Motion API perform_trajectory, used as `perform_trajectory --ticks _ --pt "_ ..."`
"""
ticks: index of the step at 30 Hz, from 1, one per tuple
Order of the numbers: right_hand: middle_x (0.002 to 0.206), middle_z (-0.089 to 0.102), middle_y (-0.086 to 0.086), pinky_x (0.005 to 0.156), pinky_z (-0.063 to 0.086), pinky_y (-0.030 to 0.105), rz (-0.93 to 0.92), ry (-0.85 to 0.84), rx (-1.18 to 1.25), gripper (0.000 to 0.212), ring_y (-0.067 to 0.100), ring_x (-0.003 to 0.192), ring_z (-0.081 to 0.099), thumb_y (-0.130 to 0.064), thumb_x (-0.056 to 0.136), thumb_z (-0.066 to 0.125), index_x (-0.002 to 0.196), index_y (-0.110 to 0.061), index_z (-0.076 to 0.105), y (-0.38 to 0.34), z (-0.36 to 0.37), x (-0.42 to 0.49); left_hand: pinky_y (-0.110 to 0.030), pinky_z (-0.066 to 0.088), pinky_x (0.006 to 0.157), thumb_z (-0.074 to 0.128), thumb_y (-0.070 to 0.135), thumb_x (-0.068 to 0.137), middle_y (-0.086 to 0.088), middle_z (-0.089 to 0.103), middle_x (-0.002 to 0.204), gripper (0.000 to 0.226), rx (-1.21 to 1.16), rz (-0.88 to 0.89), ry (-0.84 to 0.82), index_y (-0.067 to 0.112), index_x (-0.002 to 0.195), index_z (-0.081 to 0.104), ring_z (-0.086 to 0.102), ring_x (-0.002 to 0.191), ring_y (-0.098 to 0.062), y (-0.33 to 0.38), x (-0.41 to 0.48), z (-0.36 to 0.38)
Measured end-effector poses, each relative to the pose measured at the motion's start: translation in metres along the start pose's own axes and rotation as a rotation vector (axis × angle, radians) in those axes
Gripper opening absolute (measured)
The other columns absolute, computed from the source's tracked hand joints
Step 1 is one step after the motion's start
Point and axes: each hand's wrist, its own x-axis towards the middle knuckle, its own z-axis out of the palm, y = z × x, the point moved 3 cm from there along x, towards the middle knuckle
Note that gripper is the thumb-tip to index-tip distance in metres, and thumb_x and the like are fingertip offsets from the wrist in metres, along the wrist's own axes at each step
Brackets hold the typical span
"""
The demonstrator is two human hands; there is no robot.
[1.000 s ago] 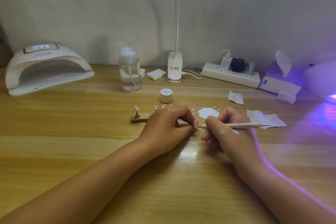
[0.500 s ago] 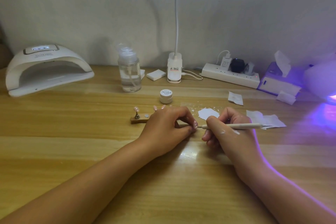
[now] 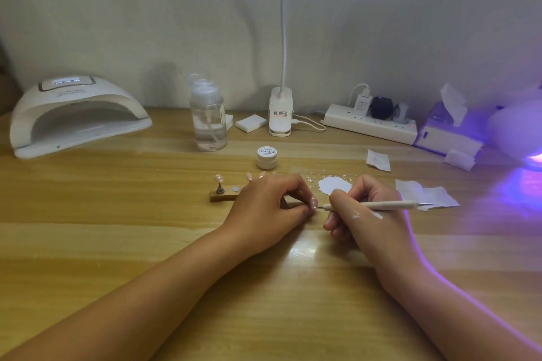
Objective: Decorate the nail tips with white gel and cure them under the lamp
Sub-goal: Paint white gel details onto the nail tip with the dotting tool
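Note:
My left hand (image 3: pixel 268 208) pinches a pink nail tip (image 3: pixel 313 202) between thumb and fingers at the table's middle. In my right hand (image 3: pixel 363 214) I hold a thin white dotting pen (image 3: pixel 381 204), its fine point touching the nail tip. White gel smears mark the back of my right hand. A wooden nail holder (image 3: pixel 223 196) with another pink tip (image 3: pixel 218 178) on a stand lies left of my left hand, partly hidden by it. A small white gel jar (image 3: pixel 267 157) stands behind. A blob of white gel (image 3: pixel 334 184) lies on a clear sheet.
A white curing lamp (image 3: pixel 79 117) sits at the far left. Behind stand a clear pump bottle (image 3: pixel 208 123), a desk lamp base (image 3: pixel 281 114), a power strip (image 3: pixel 369 123) and a tissue box (image 3: pixel 448 132). Paper wipes (image 3: pixel 425 195) lie at right, near a purple glow (image 3: pixel 528 182).

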Motion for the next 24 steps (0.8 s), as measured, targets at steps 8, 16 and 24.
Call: perform_trajectory --ticks 8,16,24 --pt "0.050 0.057 -0.007 0.042 0.036 0.018 -0.129 0.163 0.011 0.027 0.004 0.041 0.047 -0.024 0.090 0.072 0.076 -0.017 0.049 -0.005 -0.011 0.005 0.000 0.030 0.073 0.071 0.023 0.083 0.027 0.071 0.091 0.024 0.050 -0.020 0.007 0.041 0.072 0.060 0.058 0.063 -0.001 0.000 -0.001 0.002" --pt "0.067 0.074 0.000 0.061 0.044 0.032 -0.015 0.172 -0.228 0.012 0.005 0.048 0.054 -0.025 0.090 0.063 0.088 -0.019 0.053 -0.002 -0.047 0.027 -0.009 0.036 0.080 0.072 0.023 0.084 0.027 0.070 0.092 0.017 0.040 -0.037 0.009 0.037 0.077 0.064 0.058 0.062 -0.001 -0.001 -0.003 0.003" --pt "0.063 0.073 -0.001 0.057 0.045 0.028 -0.037 0.211 -0.253 0.014 0.009 0.049 0.054 -0.019 0.084 0.064 0.081 -0.011 0.053 -0.003 -0.047 0.027 -0.025 0.045 0.081 0.070 0.025 0.084 0.026 0.070 0.093 0.013 0.046 -0.039 0.002 0.036 0.082 0.066 0.057 0.062 -0.001 -0.001 -0.003 0.002"
